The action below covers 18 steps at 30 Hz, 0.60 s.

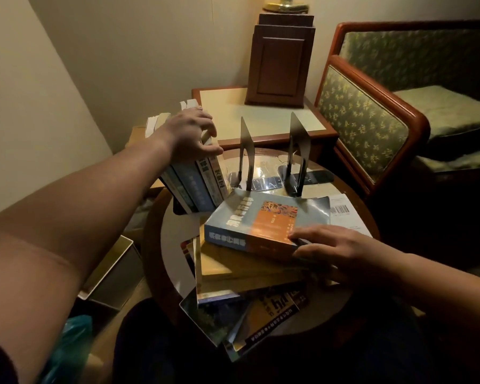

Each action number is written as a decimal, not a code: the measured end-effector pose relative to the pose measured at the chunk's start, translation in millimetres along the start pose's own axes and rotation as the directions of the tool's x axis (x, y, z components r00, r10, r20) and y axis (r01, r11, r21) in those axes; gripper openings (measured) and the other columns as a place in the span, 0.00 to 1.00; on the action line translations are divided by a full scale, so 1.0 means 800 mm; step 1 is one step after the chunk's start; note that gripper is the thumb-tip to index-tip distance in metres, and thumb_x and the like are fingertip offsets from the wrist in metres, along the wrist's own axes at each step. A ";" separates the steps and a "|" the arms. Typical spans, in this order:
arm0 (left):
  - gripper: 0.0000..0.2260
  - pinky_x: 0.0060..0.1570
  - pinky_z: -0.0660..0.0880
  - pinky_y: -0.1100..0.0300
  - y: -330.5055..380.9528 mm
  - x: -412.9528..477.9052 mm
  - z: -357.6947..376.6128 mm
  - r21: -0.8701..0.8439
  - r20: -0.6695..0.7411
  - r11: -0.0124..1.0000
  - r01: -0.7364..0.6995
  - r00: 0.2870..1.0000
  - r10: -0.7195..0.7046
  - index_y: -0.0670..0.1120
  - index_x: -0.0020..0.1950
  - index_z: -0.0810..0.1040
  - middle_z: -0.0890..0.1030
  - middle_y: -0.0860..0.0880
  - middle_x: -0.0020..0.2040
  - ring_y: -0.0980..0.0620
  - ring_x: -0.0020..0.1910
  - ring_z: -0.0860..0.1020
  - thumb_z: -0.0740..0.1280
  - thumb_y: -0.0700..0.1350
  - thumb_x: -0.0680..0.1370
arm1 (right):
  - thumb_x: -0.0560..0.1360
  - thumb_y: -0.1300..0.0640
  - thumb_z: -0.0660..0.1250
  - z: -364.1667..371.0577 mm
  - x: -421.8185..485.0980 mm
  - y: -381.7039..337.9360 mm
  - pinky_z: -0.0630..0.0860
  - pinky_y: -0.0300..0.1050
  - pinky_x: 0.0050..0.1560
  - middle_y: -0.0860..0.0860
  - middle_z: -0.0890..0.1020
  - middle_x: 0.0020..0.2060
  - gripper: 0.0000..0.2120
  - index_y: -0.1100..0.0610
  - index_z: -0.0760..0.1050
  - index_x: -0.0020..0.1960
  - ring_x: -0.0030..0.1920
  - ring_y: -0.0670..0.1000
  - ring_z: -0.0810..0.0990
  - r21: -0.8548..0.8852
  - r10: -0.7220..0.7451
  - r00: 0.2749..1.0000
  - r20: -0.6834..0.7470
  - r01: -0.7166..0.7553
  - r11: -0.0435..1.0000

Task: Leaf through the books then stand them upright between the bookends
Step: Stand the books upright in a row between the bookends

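Several books (197,181) stand upright, leaning left, at the back left of a round glass-topped table (352,209). My left hand (190,134) rests on top of them, its fingers curled over their upper edges. Two dark metal bookends (247,153) (298,153) stand apart to the right of those books with nothing between them. A blue and orange book (258,220) lies flat on top of a pile of books (241,273) at the table's front. My right hand (336,248) lies on that book's near right corner, fingers fairly straight. A third metal bookend (189,295) sits at the pile's left.
A paper with a barcode (344,214) lies at the table's right. Behind stands a side table (261,120) with a wooden box (280,59). A green upholstered armchair (385,112) is at the right. An open box (114,273) and a blue bag (72,336) sit on the floor, left.
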<state>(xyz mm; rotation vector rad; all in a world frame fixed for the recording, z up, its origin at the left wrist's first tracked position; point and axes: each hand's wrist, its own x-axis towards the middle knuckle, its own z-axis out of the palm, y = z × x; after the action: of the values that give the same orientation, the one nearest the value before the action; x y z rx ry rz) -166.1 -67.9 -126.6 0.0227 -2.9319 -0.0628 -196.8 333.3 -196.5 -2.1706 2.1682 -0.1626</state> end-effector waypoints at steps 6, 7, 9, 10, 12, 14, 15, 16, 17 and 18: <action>0.21 0.64 0.67 0.48 -0.002 -0.004 0.000 -0.005 -0.002 1.000 0.006 1.000 -0.006 0.50 0.57 0.78 0.73 0.47 0.67 0.46 0.69 0.67 0.66 0.64 0.74 | 0.73 0.35 0.65 0.010 0.014 -0.032 0.73 0.48 0.62 0.47 0.64 0.70 0.23 0.40 0.66 0.64 0.70 0.53 0.66 0.012 0.137 0.984 0.113 -0.139 0.990; 0.21 0.64 0.67 0.48 -0.002 -0.004 -0.001 -0.007 0.000 1.000 0.010 1.000 -0.010 0.50 0.57 0.78 0.73 0.47 0.67 0.47 0.68 0.67 0.66 0.64 0.74 | 0.73 0.33 0.65 0.007 0.026 -0.036 0.73 0.47 0.62 0.47 0.65 0.70 0.24 0.41 0.66 0.64 0.69 0.53 0.67 0.018 0.168 0.980 0.104 -0.171 0.985; 0.22 0.65 0.67 0.48 -0.001 -0.004 -0.002 -0.002 0.007 1.000 0.027 1.000 -0.027 0.50 0.58 0.78 0.72 0.47 0.68 0.47 0.69 0.66 0.66 0.64 0.74 | 0.72 0.33 0.67 -0.002 0.059 -0.043 0.70 0.45 0.66 0.48 0.64 0.72 0.28 0.43 0.65 0.67 0.70 0.52 0.65 0.047 0.214 0.972 0.100 -0.219 0.974; 0.22 0.65 0.66 0.48 -0.002 -0.004 -0.002 0.002 0.009 1.000 0.031 0.999 -0.031 0.50 0.59 0.78 0.72 0.47 0.69 0.47 0.70 0.66 0.65 0.64 0.74 | 0.71 0.33 0.68 -0.005 0.080 -0.047 0.67 0.45 0.67 0.48 0.61 0.74 0.32 0.43 0.63 0.69 0.72 0.52 0.63 0.069 0.234 0.965 0.121 -0.243 0.968; 0.22 0.66 0.65 0.47 -0.003 -0.004 -0.002 0.002 0.019 0.999 0.044 0.999 -0.044 0.52 0.59 0.77 0.71 0.48 0.69 0.47 0.71 0.65 0.65 0.65 0.74 | 0.69 0.32 0.69 -0.010 0.126 -0.053 0.65 0.51 0.69 0.48 0.56 0.77 0.40 0.41 0.56 0.74 0.75 0.54 0.58 0.070 0.266 0.949 0.167 -0.281 0.957; 0.22 0.67 0.64 0.47 -0.003 -0.005 -0.002 0.004 0.026 0.998 0.056 0.998 -0.056 0.52 0.60 0.77 0.71 0.48 0.70 0.47 0.72 0.64 0.65 0.65 0.74 | 0.68 0.31 0.70 -0.008 0.168 -0.058 0.63 0.58 0.71 0.51 0.53 0.78 0.46 0.40 0.49 0.77 0.76 0.58 0.55 -0.020 0.268 0.946 0.184 -0.269 0.963; 0.22 0.68 0.64 0.47 -0.002 -0.006 -0.002 0.009 0.026 0.998 0.060 0.998 -0.060 0.52 0.60 0.77 0.70 0.47 0.71 0.46 0.72 0.63 0.65 0.64 0.74 | 0.67 0.31 0.70 -0.005 0.186 -0.059 0.64 0.61 0.70 0.53 0.53 0.78 0.48 0.40 0.47 0.77 0.76 0.60 0.55 -0.077 0.269 0.943 0.197 -0.258 0.963; 0.22 0.68 0.63 0.48 -0.001 -0.006 -0.002 0.015 0.024 0.998 0.060 0.998 -0.060 0.51 0.61 0.77 0.70 0.47 0.71 0.46 0.72 0.63 0.65 0.64 0.74 | 0.66 0.31 0.71 -0.003 0.201 -0.059 0.66 0.62 0.68 0.54 0.53 0.78 0.50 0.39 0.46 0.78 0.76 0.62 0.56 -0.118 0.272 0.937 0.217 -0.252 0.961; 0.22 0.69 0.62 0.48 0.000 -0.005 -0.003 0.019 0.026 0.998 0.060 0.998 -0.060 0.51 0.61 0.77 0.70 0.47 0.71 0.46 0.73 0.62 0.65 0.64 0.75 | 0.66 0.31 0.71 0.000 0.212 -0.057 0.70 0.62 0.66 0.55 0.54 0.78 0.51 0.39 0.45 0.78 0.74 0.63 0.58 -0.138 0.279 0.929 0.243 -0.252 0.958; 0.22 0.69 0.62 0.48 0.000 -0.005 -0.003 0.019 0.026 0.998 0.060 0.998 -0.061 0.51 0.61 0.77 0.70 0.47 0.71 0.46 0.73 0.62 0.65 0.64 0.75 | 0.65 0.31 0.72 0.002 0.220 -0.055 0.73 0.61 0.63 0.56 0.55 0.77 0.51 0.39 0.46 0.78 0.72 0.64 0.62 -0.145 0.285 0.921 0.264 -0.255 0.956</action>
<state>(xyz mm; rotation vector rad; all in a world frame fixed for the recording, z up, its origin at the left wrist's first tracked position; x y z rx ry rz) -161.4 -68.3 -124.8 0.1142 -2.9585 -0.0461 -153.1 157.7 -188.4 -1.7789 2.3173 0.2701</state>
